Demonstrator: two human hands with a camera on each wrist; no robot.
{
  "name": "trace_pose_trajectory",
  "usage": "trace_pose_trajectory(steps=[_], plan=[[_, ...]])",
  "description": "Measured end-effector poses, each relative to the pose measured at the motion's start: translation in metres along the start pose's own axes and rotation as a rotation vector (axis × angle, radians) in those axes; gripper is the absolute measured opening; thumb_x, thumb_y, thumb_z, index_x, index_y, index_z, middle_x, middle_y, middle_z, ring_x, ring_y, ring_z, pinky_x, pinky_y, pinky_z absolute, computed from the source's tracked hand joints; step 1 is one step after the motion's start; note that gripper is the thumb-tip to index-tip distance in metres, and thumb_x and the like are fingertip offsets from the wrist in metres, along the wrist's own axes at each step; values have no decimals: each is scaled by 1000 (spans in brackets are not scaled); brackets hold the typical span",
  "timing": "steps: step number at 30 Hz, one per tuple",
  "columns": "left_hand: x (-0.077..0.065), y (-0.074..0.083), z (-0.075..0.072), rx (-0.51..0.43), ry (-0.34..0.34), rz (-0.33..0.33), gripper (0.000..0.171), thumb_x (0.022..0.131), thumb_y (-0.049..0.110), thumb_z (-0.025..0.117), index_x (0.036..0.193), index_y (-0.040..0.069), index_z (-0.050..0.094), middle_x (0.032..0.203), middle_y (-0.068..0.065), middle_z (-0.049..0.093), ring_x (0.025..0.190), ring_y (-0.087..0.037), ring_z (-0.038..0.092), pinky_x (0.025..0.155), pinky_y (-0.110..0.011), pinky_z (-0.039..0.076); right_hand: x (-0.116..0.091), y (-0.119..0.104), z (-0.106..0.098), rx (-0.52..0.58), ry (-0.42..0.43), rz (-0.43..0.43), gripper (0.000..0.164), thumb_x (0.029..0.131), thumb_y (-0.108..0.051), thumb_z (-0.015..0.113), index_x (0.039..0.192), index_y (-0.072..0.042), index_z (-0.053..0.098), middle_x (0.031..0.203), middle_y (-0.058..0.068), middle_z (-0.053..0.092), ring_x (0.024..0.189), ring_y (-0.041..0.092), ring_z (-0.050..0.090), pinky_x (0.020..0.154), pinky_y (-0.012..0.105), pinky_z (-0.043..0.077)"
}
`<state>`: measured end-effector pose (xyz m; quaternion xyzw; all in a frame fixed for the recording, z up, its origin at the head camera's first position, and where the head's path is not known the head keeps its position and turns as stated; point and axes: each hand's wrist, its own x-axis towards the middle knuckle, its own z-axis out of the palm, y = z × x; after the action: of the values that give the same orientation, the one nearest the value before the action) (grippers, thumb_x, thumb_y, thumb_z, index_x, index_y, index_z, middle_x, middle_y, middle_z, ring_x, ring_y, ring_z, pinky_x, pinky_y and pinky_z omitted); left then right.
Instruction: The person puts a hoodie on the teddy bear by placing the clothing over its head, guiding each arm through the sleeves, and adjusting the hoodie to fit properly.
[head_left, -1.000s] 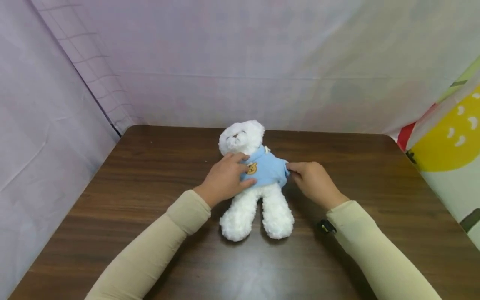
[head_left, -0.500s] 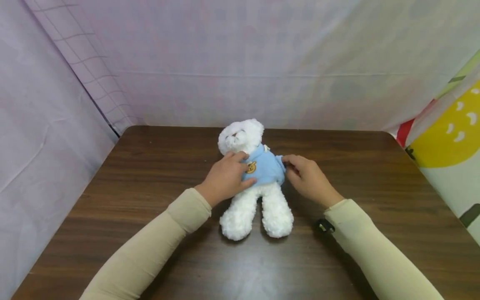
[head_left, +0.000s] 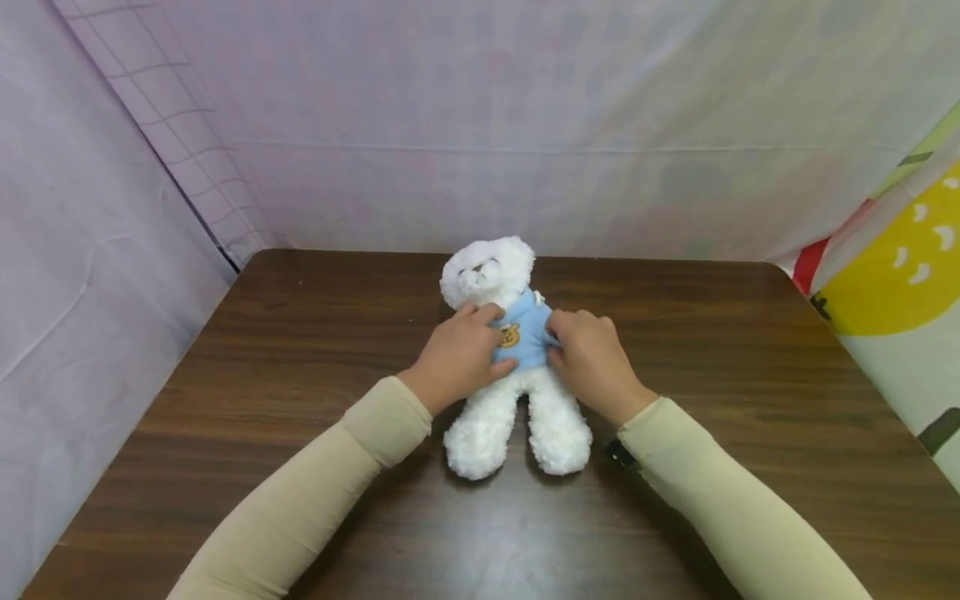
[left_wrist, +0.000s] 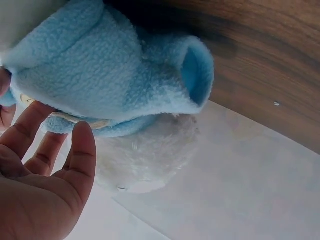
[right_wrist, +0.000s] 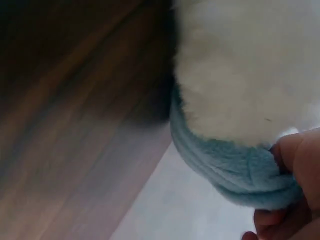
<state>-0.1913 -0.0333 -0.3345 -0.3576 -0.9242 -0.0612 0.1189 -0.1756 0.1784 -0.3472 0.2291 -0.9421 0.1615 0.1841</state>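
A white plush bear (head_left: 489, 267) in a light blue fleece shirt (head_left: 529, 335) lies on its back on the brown table. My left hand (head_left: 453, 354) holds the shirt's front near a small bear patch (head_left: 509, 335), its thumb close to the hem. In the left wrist view, that hand's fingertips (left_wrist: 82, 135) meet the fleece, and a sleeve (left_wrist: 197, 72) stands out with no paw showing in its opening. Across the chest, my right hand (head_left: 592, 358) pinches the shirt's other side. The right wrist view shows thumb and fingers (right_wrist: 305, 160) round the bunched blue fabric (right_wrist: 240, 170).
The brown wooden table (head_left: 315, 467) extends on all sides of the bear. Behind its far edge hangs a pale curtain (head_left: 480, 125), with another pale curtain (head_left: 90, 233) at left. A cloth with a yellow print (head_left: 892, 283) hangs at right.
My right hand has moved left from the sleeve's end onto the shirt's side, and the sleeve no longer sticks out there. My left hand has stayed nearly in place.
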Motion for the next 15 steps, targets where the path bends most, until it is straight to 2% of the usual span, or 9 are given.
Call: trace_pose_trajectory(steps=[2,5,9,11,15], plan=[[0,1,-1,-9,-5,4,43,93,48,67,100,7,76,124,-5,57,98,-22,51,75,-30,52,-1,-1,2,-63,33,-64,22,80,3,71,81,-11,54,75,3,59,69,24,49,64,42,34],[-1,2,-1,-1,-2,1,43,92,48,68,96,6,76,124,-5,57,97,-23,52,73,-29,52,-2,-2,1,-88,45,-155,21,79,3,71,83,-12,57,81,3,62,73,24,50,66,40,35],[-3,-1,0,36,28,-4,42,90,48,70,90,6,77,125,-6,58,95,-23,54,71,-28,53,-1,2,-7,-6,-7,-263,15,84,0,67,96,-8,65,91,4,63,80,22,52,71,38,42],[-3,-3,1,34,43,4,41,90,47,72,90,6,77,125,-7,59,95,-23,55,70,-28,53,-1,5,-12,48,-34,-312,18,85,5,63,100,-5,68,95,5,65,85,22,56,73,37,48],[-2,-5,2,26,52,20,41,90,47,72,90,6,77,124,-7,59,95,-24,55,72,-29,53,0,15,-16,100,-59,-344,33,83,20,62,102,-5,71,100,5,66,94,23,63,78,36,53]])
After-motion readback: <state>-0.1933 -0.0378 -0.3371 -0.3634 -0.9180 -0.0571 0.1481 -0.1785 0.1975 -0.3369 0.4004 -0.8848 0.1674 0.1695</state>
